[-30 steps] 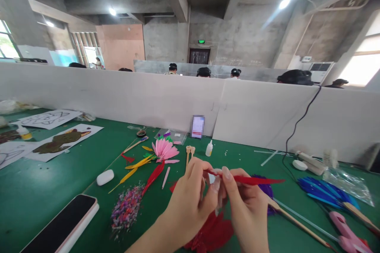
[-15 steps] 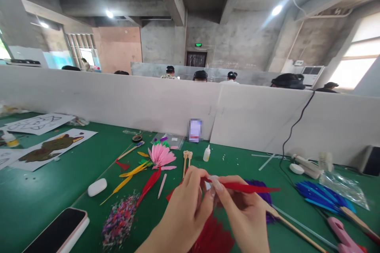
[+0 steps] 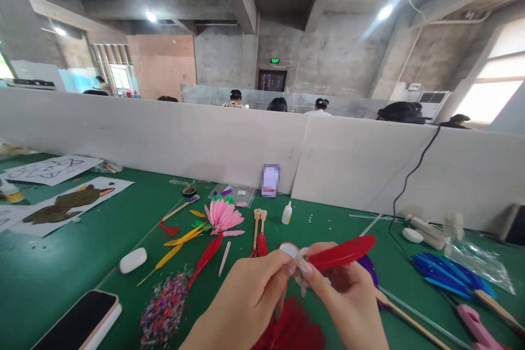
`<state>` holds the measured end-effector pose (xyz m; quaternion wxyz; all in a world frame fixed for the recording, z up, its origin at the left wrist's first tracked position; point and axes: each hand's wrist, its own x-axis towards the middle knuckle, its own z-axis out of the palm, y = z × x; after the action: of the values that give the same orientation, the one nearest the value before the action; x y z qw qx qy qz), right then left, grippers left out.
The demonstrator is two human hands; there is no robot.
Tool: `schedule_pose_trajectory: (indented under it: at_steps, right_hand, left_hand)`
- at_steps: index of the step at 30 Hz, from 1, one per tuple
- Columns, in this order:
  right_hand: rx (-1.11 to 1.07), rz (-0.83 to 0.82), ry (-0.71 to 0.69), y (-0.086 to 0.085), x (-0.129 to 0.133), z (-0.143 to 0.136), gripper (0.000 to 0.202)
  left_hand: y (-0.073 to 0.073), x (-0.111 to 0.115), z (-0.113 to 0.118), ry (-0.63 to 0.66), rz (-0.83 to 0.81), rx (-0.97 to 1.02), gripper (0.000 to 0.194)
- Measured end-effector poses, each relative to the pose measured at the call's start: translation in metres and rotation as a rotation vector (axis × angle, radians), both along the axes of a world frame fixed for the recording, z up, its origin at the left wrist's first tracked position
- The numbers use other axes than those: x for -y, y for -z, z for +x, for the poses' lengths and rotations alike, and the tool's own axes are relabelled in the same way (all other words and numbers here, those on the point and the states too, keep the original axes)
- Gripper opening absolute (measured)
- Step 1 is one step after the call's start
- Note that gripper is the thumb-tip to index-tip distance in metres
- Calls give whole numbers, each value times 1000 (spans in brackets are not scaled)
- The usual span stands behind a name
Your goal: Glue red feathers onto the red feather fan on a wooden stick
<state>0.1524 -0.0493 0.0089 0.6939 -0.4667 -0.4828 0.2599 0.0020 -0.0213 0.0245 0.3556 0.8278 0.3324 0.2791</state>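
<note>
A red feather [image 3: 344,251] sticks out to the right from my right hand [image 3: 348,295], whose thumb and fingers pinch it near its base. My left hand [image 3: 250,295] is closed, its fingertips meeting the right ones at the quill end. Pale strands hang around the fingertips there, too blurred to name. Just behind the fingers shows a round white thing with a red rim [image 3: 289,249]. Below the hands lies a fan of red feathers [image 3: 297,325], partly hidden by them.
Ahead stand a small glue bottle [image 3: 286,213] and two wooden handles [image 3: 260,224]. Pink feathers [image 3: 223,215], a pile of coloured scraps [image 3: 164,309] and a phone [image 3: 80,322] lie left. Blue feathers [image 3: 451,276] and a pink tool [image 3: 473,320] lie right. A white partition [image 3: 143,131] borders the table.
The red feather has turned from edge-on to show its broad side, and its tip has risen. My hands have shifted slightly, uncovering the round white thing.
</note>
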Motion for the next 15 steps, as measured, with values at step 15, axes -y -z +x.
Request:
schedule_pose_trajectory:
  at_steps: [15]
  right_hand:
    - [-32, -91, -111, 7, -4, 2, 12]
  left_hand:
    - [5, -3, -5, -41, -60, -40, 34]
